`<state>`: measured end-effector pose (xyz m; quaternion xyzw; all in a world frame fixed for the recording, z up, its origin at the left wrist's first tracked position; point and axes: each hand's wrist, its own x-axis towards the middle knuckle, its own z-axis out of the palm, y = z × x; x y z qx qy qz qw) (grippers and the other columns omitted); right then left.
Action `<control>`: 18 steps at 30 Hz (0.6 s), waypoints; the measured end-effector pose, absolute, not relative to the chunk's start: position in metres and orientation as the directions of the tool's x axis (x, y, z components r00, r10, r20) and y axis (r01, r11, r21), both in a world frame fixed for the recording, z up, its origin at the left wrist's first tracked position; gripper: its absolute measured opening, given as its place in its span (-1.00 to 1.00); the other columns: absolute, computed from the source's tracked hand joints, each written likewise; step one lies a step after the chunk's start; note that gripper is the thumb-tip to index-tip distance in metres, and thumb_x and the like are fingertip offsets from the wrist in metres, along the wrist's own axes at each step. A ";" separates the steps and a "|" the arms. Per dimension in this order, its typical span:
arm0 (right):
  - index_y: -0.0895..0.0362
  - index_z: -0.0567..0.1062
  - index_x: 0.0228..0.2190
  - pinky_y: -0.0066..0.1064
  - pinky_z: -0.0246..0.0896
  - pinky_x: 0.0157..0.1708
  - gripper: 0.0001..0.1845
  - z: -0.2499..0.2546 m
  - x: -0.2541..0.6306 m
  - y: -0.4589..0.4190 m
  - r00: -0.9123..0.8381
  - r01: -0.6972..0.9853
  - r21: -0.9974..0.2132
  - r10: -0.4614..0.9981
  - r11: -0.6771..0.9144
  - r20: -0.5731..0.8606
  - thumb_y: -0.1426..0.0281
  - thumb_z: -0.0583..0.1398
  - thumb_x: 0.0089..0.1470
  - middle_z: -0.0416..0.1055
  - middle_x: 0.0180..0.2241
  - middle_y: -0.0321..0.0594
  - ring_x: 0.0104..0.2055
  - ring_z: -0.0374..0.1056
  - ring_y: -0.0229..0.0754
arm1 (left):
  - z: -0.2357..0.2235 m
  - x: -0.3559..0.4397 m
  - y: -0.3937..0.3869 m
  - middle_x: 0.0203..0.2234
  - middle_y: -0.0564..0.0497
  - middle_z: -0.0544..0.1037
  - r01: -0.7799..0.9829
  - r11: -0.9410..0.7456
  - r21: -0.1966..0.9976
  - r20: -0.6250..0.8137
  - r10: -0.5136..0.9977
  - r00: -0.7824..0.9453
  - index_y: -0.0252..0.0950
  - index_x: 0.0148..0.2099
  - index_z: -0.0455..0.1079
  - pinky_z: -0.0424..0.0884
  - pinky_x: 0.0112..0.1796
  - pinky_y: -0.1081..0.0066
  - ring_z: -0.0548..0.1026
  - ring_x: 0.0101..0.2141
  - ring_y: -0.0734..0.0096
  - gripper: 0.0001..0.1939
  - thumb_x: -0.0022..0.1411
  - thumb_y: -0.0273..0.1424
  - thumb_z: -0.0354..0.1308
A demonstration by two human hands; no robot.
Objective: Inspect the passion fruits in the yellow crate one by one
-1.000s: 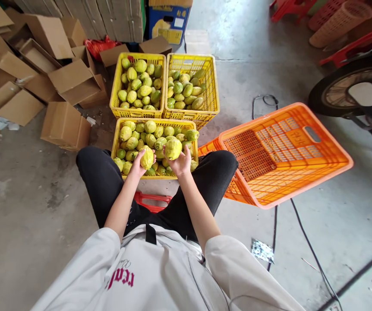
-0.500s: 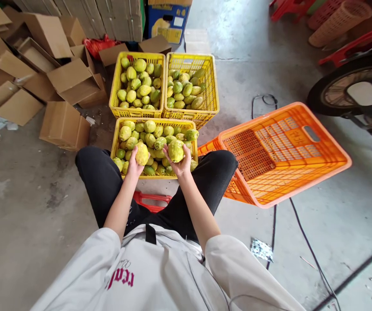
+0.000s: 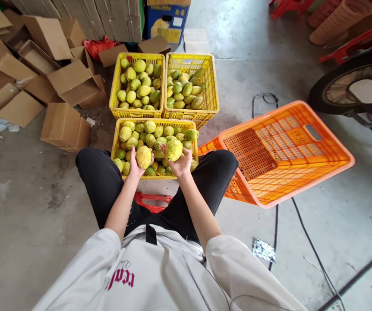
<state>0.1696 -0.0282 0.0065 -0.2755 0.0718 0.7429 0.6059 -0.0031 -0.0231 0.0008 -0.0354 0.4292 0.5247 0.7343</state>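
My left hand (image 3: 136, 166) is closed around a yellow, speckled papaya (image 3: 143, 157). In my right hand (image 3: 183, 164) lies a second, yellow-green papaya (image 3: 174, 150), with the fingers wrapped partly round it. Both fruits are held above the near yellow crate (image 3: 114, 142), which is filled with green and yellow papayas (image 3: 150, 126). Behind it stand two more yellow crates: the left one (image 3: 112, 86) is heaped with papayas, while in the right one (image 3: 215, 86) the fruit lies lower.
An orange crate (image 3: 305, 194) tilts on its side by my right knee. Cardboard boxes (image 3: 64, 125) are piled at the left. A motorbike wheel (image 3: 322, 86) stands at the right, and black cables (image 3: 309, 242) run over the floor. Something red (image 3: 152, 201) is between my legs.
The papaya in my left hand has turned, showing a more speckled side, and moved slightly right. The one in my right hand has also turned and shifted a little left.
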 end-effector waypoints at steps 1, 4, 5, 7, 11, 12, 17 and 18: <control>0.13 0.49 -0.06 0.06 0.53 0.02 -0.61 0.007 0.169 -0.028 -0.122 -0.935 -0.235 0.866 -0.264 -0.485 0.21 0.08 0.18 0.61 -0.20 -0.05 0.06 0.53 0.08 | 0.001 -0.003 -0.023 -0.22 -0.24 0.67 -0.813 0.438 0.384 -0.662 0.744 0.088 -0.31 -0.10 0.53 0.61 -0.11 0.08 0.65 -0.10 0.00 -0.51 0.37 -0.02 -0.01; 0.10 0.49 -0.06 0.05 0.51 0.06 -0.64 0.008 0.167 -0.027 -0.116 -0.921 -0.281 0.878 -0.270 -0.464 0.19 0.17 0.17 0.61 -0.18 -0.09 0.08 0.52 0.08 | 0.002 -0.004 -0.024 -0.11 -0.23 0.67 -0.833 0.415 0.366 -0.641 0.761 0.097 -0.29 -0.01 0.52 0.54 0.02 -0.07 0.60 0.06 -0.07 -0.59 0.39 -0.19 -0.05; 0.09 0.49 -0.07 0.04 0.52 0.06 -0.65 0.007 0.167 -0.027 -0.106 -0.918 -0.293 0.875 -0.269 -0.473 0.18 0.19 0.18 0.61 -0.19 -0.11 0.07 0.53 0.07 | 0.003 -0.003 -0.024 -0.09 -0.21 0.67 -0.835 0.410 0.368 -0.639 0.763 0.093 -0.28 0.01 0.52 0.52 0.05 -0.08 0.59 0.08 -0.06 -0.62 0.38 -0.25 -0.04; 0.07 0.49 -0.11 0.00 0.54 0.04 -0.68 0.005 0.166 -0.026 -0.076 -0.916 -0.305 0.858 -0.261 -0.508 0.15 0.22 0.20 0.61 -0.25 -0.17 0.03 0.55 0.04 | 0.003 -0.002 -0.023 -0.07 -0.17 0.66 -0.837 0.406 0.368 -0.638 0.764 0.090 -0.25 0.04 0.50 0.50 0.08 -0.07 0.57 0.11 -0.04 -0.66 0.38 -0.30 -0.01; 0.03 0.49 -0.22 -0.15 0.59 -0.04 -0.81 -0.004 0.169 -0.023 -0.001 -0.931 -0.297 0.816 -0.212 -0.579 0.20 0.25 0.19 0.59 -0.33 -0.30 -0.16 0.56 -0.10 | 0.000 0.000 -0.022 -0.12 -0.11 0.67 -0.847 0.381 0.371 -0.658 0.751 0.049 -0.23 0.00 0.49 0.55 0.06 0.07 0.59 0.06 0.07 -0.75 0.38 -0.27 0.10; 0.03 0.49 -0.23 -0.18 0.59 -0.06 -0.84 -0.006 0.170 -0.022 0.011 -0.935 -0.292 0.805 -0.202 -0.593 0.23 0.25 0.19 0.59 -0.33 -0.32 -0.20 0.55 -0.13 | -0.001 0.000 -0.022 -0.13 -0.09 0.67 -0.849 0.367 0.380 -0.656 0.754 0.032 -0.22 -0.03 0.50 0.56 0.05 0.13 0.59 0.04 0.13 -0.78 0.38 -0.28 0.12; 0.06 0.50 -0.19 -0.11 0.58 -0.03 -0.80 -0.006 0.171 -0.022 -0.027 -0.927 -0.286 0.807 -0.241 -0.590 0.24 0.24 0.18 0.60 -0.29 -0.23 -0.11 0.57 -0.06 | -0.005 -0.001 -0.022 -0.23 -0.05 0.63 -0.846 0.366 0.387 -0.660 0.751 0.023 -0.23 -0.14 0.49 0.58 0.00 0.24 0.61 -0.06 0.24 -0.87 0.33 -0.35 0.15; 0.08 0.50 -0.17 -0.06 0.57 -0.02 -0.76 -0.005 0.171 -0.023 -0.052 -0.923 -0.285 0.817 -0.259 -0.574 0.22 0.23 0.17 0.60 -0.27 -0.19 -0.07 0.56 -0.02 | -0.005 -0.002 -0.022 -0.24 -0.06 0.63 -0.844 0.390 0.368 -0.665 0.745 0.054 -0.24 -0.14 0.48 0.59 -0.03 0.23 0.62 -0.06 0.21 -0.86 0.32 -0.33 0.15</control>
